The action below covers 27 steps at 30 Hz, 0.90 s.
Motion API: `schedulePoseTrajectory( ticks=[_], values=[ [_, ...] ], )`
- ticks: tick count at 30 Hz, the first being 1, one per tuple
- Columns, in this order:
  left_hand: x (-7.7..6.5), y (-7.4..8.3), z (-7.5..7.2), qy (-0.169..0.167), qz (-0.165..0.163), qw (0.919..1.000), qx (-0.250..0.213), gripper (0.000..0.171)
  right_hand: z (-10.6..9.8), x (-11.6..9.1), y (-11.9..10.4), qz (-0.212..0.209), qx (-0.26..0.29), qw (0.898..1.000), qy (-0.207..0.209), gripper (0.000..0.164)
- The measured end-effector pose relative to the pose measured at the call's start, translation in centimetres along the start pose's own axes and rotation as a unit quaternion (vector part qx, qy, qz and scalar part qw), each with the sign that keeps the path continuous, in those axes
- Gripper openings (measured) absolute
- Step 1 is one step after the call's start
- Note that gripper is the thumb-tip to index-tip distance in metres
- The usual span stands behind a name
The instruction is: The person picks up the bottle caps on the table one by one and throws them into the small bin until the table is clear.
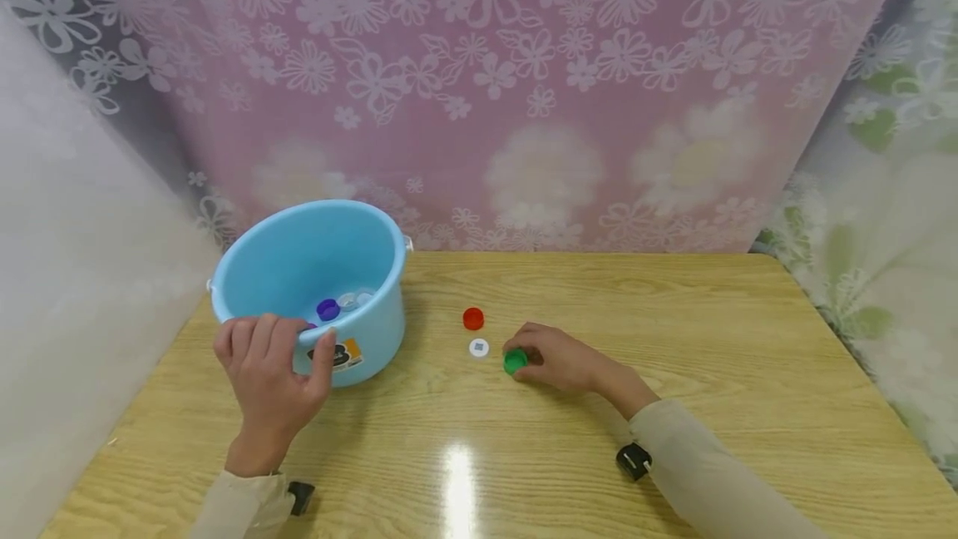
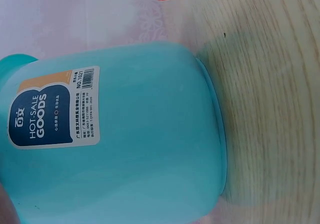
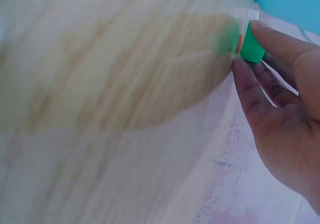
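Observation:
My left hand grips the near rim of a light blue bucket, fingers over the edge and thumb outside. The bucket leans a little toward me; its printed label fills part of the left wrist view. Inside lie a purple bottle cap and some whitish caps, with more purple partly hidden behind the fingers. On the table, my right hand pinches a green bottle cap between thumb and fingers. Just left of it are a white cap and a red cap.
The wood-grain table runs back to a pink flowered curtain. Pale sheets hang at the left and right sides. A bright light reflection lies on the tabletop near the front. Each wrist wears a small black device.

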<state>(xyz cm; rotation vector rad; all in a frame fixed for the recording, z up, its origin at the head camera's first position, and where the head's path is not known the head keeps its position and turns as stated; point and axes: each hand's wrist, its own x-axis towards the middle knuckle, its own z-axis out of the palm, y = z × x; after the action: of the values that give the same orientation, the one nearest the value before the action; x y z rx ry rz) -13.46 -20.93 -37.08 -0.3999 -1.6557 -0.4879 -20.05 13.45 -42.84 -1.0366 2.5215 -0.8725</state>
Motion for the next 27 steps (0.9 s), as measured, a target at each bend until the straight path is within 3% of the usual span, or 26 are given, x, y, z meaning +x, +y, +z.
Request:
schedulePoseTrajectory(
  ticks=[5, 10, 15, 20, 27],
  values=[
    [0.0, 0.0, -0.1, 0.002, -0.002, 1.0, 0.002, 0.05, -0.7, -0.1, -0.3, 0.023, 0.023, 0.999, 0.037, 0.042],
    [0.0, 0.0, -0.1, 0.002, 0.0, 1.0, 0.0, 0.05, -2.1, 0.0, -0.8, 0.02, 0.039, 0.992, 0.116, 0.04],
    [0.0, 0.0, -0.1, 0.0, 0.003, 1.0, -0.004, 0.049, -3.4, 0.4, -1.8, 0.011, 0.04, 0.979, 0.2, 0.038],
    [0.0, -0.1, -0.2, 0.001, 0.002, 1.0, -0.002, 0.049, -4.6, 1.2, -2.8, 0.01, 0.049, 0.965, 0.257, 0.041],
    [0.1, -0.1, -0.3, -0.003, 0.002, 1.0, -0.004, 0.048, -6.6, 2.6, -4.6, -0.019, 0.081, 0.937, 0.339, 0.04]
  ],
)
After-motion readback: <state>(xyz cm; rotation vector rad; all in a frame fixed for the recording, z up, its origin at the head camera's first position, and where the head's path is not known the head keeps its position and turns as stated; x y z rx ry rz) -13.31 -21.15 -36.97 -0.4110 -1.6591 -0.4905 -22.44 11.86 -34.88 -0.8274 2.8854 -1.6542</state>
